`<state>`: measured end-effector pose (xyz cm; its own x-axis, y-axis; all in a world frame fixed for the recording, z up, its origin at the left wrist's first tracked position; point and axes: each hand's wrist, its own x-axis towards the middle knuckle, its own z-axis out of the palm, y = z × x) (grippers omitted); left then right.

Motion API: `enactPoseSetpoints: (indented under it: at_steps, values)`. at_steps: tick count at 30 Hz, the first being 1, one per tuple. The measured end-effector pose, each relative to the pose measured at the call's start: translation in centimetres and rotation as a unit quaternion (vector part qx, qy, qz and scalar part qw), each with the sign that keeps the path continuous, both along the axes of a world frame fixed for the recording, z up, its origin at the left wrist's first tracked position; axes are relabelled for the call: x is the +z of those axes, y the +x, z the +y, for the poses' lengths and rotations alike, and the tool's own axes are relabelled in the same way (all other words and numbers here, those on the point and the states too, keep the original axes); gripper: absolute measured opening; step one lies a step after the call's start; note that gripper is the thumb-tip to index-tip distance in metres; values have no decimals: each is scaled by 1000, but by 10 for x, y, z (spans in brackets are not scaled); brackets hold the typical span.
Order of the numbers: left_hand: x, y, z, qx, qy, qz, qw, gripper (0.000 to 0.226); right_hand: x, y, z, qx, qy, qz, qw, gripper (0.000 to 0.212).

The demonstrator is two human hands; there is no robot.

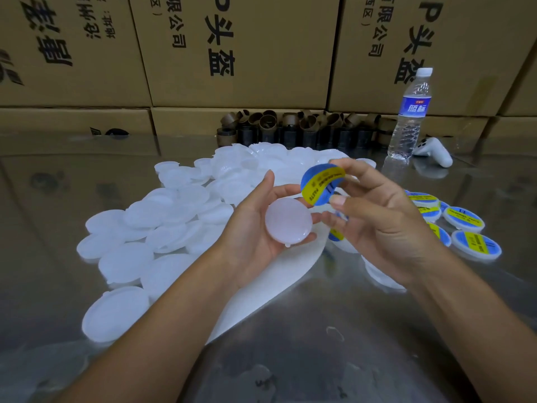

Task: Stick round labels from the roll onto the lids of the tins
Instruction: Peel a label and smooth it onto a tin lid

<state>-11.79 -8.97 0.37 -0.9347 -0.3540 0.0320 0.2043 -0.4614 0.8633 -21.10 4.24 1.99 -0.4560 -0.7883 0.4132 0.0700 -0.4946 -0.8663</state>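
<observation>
the left hand (255, 225) holds one white tin (288, 221) above the shiny table (334, 344), its bare lid facing up, fingers curled around its edge. the right hand (377, 216) pinches a round blue and yellow label (322, 184) just above and right of this tin, not touching it. the unlabelled tins (151, 228) lie in a heap at the left, the labelled tins (465, 228) at the right. the white strip (261, 295) under the hands is maybe the roll's backing paper.

Labelled tins (465, 219) partly behind right hand (383, 216); carton print (220, 39) cut off (top edge).
</observation>
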Motion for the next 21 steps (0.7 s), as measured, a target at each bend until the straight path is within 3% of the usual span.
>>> enactPoseSetpoints:
  at_steps: [7,12,21]
  values:
    - [0,1,4,-3,-21,-32,999,61,-9,2,-4,-35,82,98,991,42]
    - [-1,0,4,-6,-26,-50,998,68,-9,3,-3,-9,89,116,989,43]
    - [-3,-3,2,-13,-21,-60,998,79,-13,5,-8,-72,116,189,972,51]
